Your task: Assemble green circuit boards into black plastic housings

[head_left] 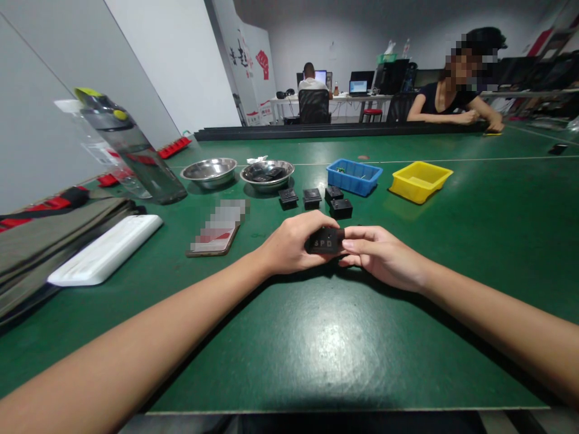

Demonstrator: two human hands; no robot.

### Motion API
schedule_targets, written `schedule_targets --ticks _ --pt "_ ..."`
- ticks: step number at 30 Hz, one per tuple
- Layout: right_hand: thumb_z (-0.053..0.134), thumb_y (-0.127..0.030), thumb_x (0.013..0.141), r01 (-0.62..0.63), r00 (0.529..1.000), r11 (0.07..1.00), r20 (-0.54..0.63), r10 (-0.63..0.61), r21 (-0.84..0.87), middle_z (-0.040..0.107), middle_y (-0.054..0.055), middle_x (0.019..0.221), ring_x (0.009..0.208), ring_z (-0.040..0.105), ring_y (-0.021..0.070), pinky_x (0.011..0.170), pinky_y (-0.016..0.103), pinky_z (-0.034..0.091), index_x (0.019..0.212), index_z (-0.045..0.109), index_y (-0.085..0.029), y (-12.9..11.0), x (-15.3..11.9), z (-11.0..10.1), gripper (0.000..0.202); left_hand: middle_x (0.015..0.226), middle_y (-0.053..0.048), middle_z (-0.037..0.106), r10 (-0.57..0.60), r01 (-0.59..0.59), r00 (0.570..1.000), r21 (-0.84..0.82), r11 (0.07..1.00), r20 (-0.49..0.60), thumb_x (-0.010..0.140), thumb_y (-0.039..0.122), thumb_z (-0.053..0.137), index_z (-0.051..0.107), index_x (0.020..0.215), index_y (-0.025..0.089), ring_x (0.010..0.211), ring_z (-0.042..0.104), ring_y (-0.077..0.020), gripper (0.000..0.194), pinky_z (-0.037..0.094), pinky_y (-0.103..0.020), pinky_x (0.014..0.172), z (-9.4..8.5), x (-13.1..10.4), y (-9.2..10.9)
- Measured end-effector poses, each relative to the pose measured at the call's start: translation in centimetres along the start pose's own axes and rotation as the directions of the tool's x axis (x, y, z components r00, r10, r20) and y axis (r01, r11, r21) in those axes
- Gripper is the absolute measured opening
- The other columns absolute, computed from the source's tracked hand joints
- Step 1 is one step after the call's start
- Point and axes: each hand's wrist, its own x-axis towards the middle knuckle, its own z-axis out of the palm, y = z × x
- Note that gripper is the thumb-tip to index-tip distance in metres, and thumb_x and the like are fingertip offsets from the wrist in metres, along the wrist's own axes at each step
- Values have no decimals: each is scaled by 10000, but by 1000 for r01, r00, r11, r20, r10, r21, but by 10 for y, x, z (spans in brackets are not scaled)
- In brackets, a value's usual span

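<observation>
Between my two hands is a small black plastic box (324,242) with pale letters on its near face, which look like "SPD". My left hand (294,244) wraps round its left side, thumb below and fingers over the top. At the box's right end, the fingers of my right hand (384,253) pinch it. Just beyond, on the green table (289,337), are several similar black boxes (312,199), two of them touching or nearly so. Part of the held box is hidden by my fingers.
Farther back stand two steel bowls (208,172), the right one holding black parts (269,175), a blue tray (355,178) and a yellow tray (420,184). At left are a phone (219,229), white slab (106,250), bag (58,235) and bottle (136,147). Another person (446,99) sits across.
</observation>
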Motion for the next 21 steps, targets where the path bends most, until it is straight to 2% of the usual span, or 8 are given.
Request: schedule_targets --ticks 3,7,15,21 --pt "892 -275 710 -59 998 996 19 58 69 735 59 922 796 666 124 733 234 572 870 768 -156 -1 -2 3 234 995 -74 724 14 -14 1000 7 1000 -2 866 321 693 599 1076 178 888 694 -178 271 541 -285 782 1 -1 1" --pt "928 -257 657 -93 995 993 47 90 72 735 54 928 781 667 116 722 229 576 896 752 -150 -1 -2 3 316 952 -63 719 26 -26 1000 11 1000 -14 862 327 697 598 1054 176 845 689 -171 264 532 -275 754 0 0 3" --pt "939 -241 630 -64 998 997 11 63 38 716 24 878 761 657 110 688 222 559 871 732 -154 1 0 4 329 961 -63 706 27 -26 1000 9 1000 -8 852 297 691 588 1065 184 859 684 -176 263 534 -282 770 1 -1 2" --pt "956 -262 606 -23 999 999 -44 24 37 697 3 852 740 651 105 672 223 559 837 717 -161 1 0 5 347 1028 -84 671 77 -77 997 15 997 -18 836 259 706 569 1086 196 966 655 -200 292 545 -315 831 2 1 -1"
